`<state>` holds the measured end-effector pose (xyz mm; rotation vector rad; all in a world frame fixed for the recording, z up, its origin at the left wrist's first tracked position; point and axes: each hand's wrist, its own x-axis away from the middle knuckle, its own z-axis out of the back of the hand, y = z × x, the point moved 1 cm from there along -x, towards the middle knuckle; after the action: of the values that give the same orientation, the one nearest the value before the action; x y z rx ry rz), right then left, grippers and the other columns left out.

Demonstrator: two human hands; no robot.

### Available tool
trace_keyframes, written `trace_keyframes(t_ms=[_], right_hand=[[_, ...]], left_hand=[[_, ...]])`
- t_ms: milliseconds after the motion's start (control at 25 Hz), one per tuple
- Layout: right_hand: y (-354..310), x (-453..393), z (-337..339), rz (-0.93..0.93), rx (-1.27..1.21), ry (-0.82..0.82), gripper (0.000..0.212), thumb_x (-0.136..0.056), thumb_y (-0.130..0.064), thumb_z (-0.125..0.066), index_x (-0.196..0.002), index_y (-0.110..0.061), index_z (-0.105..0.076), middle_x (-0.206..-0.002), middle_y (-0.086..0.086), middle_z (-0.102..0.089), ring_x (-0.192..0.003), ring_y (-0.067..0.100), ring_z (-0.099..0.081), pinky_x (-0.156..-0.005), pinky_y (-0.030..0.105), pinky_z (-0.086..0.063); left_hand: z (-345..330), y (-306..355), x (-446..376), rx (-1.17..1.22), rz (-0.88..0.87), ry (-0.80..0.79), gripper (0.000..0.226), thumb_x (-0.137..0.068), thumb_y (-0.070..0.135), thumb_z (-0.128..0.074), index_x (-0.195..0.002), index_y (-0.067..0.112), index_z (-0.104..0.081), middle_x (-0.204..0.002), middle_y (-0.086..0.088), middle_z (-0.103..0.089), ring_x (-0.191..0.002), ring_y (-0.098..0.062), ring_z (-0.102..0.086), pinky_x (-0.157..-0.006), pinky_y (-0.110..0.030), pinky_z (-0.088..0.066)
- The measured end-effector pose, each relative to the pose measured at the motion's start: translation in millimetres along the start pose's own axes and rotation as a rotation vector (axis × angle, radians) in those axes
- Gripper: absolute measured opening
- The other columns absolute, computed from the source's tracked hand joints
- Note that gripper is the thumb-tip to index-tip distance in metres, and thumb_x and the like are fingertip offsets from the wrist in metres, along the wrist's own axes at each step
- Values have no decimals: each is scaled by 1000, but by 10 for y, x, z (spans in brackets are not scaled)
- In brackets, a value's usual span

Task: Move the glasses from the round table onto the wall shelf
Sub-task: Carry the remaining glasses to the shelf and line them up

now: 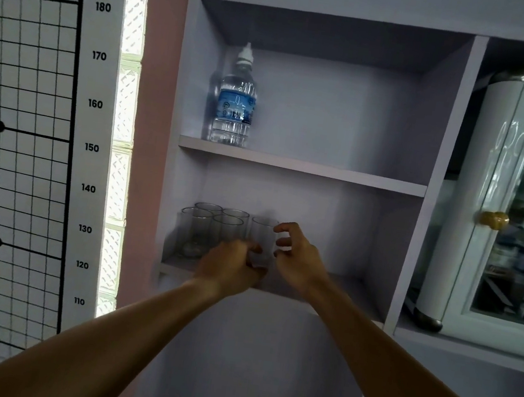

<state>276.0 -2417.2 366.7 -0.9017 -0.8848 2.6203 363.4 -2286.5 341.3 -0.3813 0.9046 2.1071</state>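
A clear glass (264, 233) stands upright on the lower wall shelf (345, 289), a little right of several other clear glasses (217, 225) grouped at the shelf's left end. My left hand (231, 266) is closed around the lower part of that glass from the left and front. My right hand (296, 257) is just to its right, fingers curled and apart, with the fingertips at the glass's side. The round table is out of view.
A water bottle (236, 101) stands at the left of the upper shelf (324, 170). A white cabinet with a glass door and brass knob (494, 219) fills the right. A height chart (87, 148) hangs on the left wall. The lower shelf's right half is bare.
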Motion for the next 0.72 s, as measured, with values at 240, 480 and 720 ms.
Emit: trace_keyframes(t_ms=[240,480,720], right_hand=[[81,-91,-79,39,2,-10,42,-92,-3,-51,-126,-27,-52,-127,6,-61,-96,14,-54,-61,1,-36],[41,-123,-93,73,5,54,34,-91,-13,-58,-123,-24,-53,-119,7,-62,-93,18,-60,-62,11,-44],[-313,-93,-283,329,-50,69,32,-96,-31,-57,-128,-25,-55,-121,9,-63,-96,26,-66,-83,37,-58]], left_hand=[[-27,-3,-17,-13,26,36,41,-77,45,-65,-115,29,-69,-109,-1,-76,-102,-25,-69,-80,-31,-54],[85,-64,38,32,-27,-9,39,-80,51,-64,-72,13,-74,-64,-5,-72,-62,-20,-68,-62,-38,-57],[374,-486,220,66,-11,215,42,-82,39,-73,-52,15,-57,-49,0,-59,-47,-19,-55,-49,-35,-45]])
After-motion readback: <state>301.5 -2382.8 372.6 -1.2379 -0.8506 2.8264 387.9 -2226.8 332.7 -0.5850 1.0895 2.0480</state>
